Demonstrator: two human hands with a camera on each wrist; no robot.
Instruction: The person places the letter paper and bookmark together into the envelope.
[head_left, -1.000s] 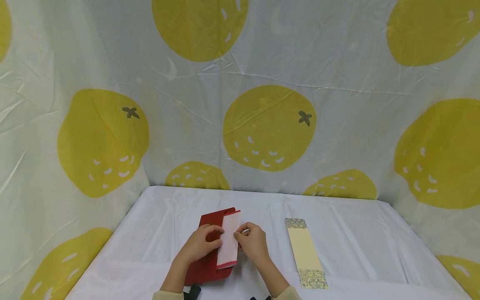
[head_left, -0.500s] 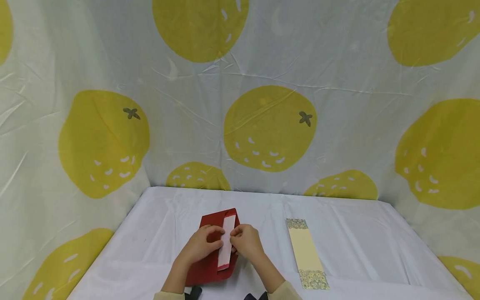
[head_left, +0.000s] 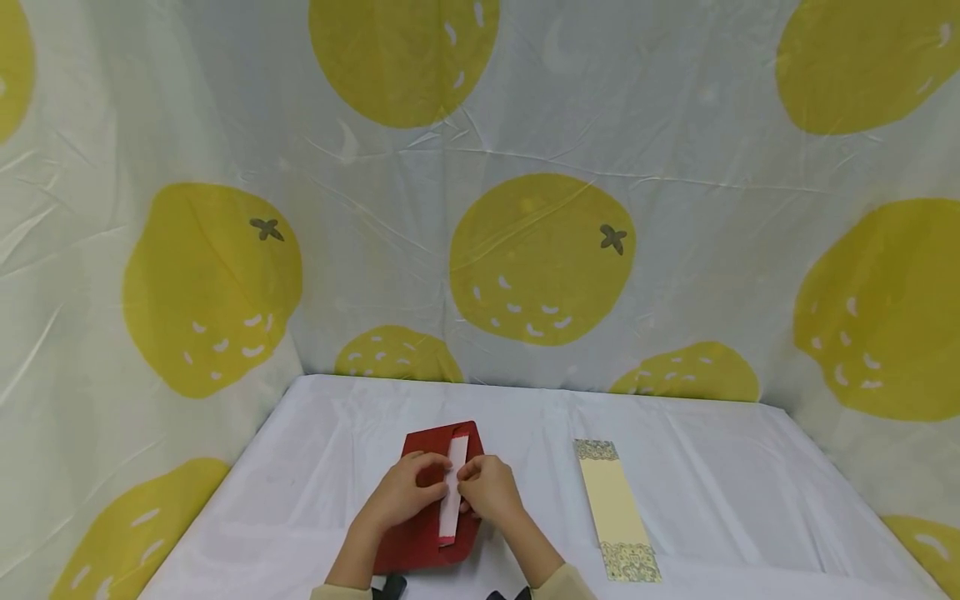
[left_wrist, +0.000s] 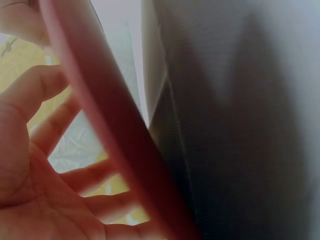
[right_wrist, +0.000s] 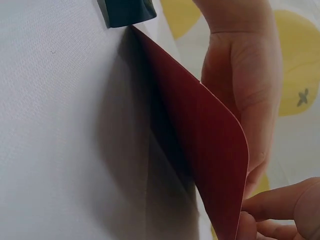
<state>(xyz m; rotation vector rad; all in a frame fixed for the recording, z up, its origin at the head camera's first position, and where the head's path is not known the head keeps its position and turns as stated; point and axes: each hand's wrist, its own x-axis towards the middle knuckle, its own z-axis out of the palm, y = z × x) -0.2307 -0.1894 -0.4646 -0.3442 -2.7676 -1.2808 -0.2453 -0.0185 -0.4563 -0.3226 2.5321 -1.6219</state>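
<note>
A red envelope [head_left: 420, 542] is tilted up off the tabletop, as the right wrist view shows from below. Out of its opening sticks a narrow strip of a white card [head_left: 450, 518] with pink ends. My left hand [head_left: 403, 493] holds the envelope, thumb and forefinger beside the opening. Against the red sheet [left_wrist: 100, 95], that hand's fingers are spread in the left wrist view. At the card's right edge, by the flap, my right hand [head_left: 491, 490] pinches with thumb and fingertips. Exactly how card and flap lie between those fingertips is hidden.
A cream bookmark-like strip [head_left: 613, 500] with ornate patterned ends lies flat to the right. White cloth [head_left: 720, 492] covers the table. Behind and at both sides hangs a pale curtain [head_left: 390, 250] with yellow fruit prints. A dark wrist mount [right_wrist: 131, 12] shows above the table.
The white card has slid leftward into the red envelope, so much less of it shows. My right hand has moved left and slightly down with it; my left hand stays nearly in place.
</note>
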